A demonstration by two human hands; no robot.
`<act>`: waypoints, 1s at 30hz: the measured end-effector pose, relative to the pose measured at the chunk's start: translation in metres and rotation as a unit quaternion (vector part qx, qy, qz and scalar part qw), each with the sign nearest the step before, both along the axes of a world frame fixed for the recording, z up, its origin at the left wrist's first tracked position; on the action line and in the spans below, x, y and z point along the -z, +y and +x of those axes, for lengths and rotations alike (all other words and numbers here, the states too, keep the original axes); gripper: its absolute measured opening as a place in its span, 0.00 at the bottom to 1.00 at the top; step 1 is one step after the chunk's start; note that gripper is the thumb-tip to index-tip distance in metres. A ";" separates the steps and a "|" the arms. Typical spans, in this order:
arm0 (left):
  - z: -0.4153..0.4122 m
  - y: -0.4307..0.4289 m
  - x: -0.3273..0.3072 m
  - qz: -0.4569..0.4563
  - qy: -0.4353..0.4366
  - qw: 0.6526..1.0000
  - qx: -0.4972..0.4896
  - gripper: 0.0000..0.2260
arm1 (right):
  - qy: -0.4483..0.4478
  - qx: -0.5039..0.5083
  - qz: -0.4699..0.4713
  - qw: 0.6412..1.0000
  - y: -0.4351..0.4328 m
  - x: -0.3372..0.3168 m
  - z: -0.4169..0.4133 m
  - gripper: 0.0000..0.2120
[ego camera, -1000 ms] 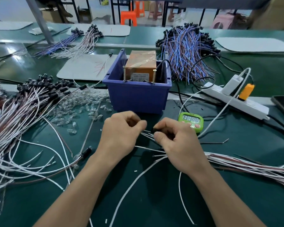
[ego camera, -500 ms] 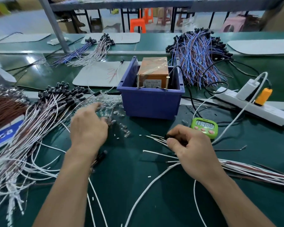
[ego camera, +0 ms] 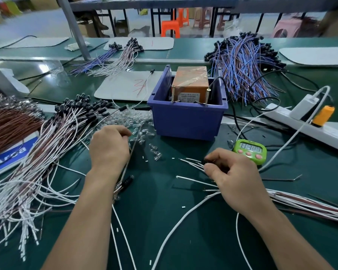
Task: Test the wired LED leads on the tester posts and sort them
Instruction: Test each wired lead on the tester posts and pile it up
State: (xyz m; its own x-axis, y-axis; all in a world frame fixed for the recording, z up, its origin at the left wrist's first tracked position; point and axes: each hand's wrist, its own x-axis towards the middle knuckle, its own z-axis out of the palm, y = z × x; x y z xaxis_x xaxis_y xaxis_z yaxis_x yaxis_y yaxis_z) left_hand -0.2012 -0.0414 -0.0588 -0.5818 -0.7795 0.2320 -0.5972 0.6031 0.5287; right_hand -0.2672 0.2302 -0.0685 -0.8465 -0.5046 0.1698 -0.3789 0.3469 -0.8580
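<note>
Head view: the right hand [ego camera: 234, 178] pinches a small bunch of white leads [ego camera: 192, 163] on the green surface [ego camera: 164, 213], near the green timer [ego camera: 250, 151]. The left hand [ego camera: 109, 148] curls its fingers at the loose clear LEDs [ego camera: 129, 118]; whether it holds one, I cannot tell. The tester [ego camera: 189, 80] sits in the blue bin [ego camera: 185, 121] beyond both hands.

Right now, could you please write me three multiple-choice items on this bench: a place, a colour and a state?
1. Relative to the bin, the tester sits: A) left B) inside C) behind.
2. The timer is: A) red B) black C) green.
3. The right hand: A) pinches leads B) lies flat C) makes an empty fist.
Answers: 1 B, the orange box stands within the blue walls; 2 C, its case is bright green; 3 A, thumb and fingers close on white lead ends.
</note>
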 end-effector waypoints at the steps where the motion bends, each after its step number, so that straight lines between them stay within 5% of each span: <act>1: 0.000 -0.001 0.000 -0.001 -0.014 1.000 0.001 0.08 | 0.000 0.000 -0.001 1.000 0.000 0.000 0.000 0.09; 5: 0.003 -0.004 0.001 -0.010 -0.069 0.998 0.007 0.11 | -0.003 0.004 -0.005 1.000 0.001 0.000 -0.001 0.09; 20: -0.002 0.001 0.005 0.002 -0.032 0.999 0.010 0.17 | -0.001 0.005 -0.015 1.000 0.000 -0.001 -0.001 0.09; 30: -0.003 0.048 -0.014 -0.044 0.229 0.970 0.067 0.08 | -0.040 0.006 -0.059 0.997 -0.002 0.000 -0.008 0.08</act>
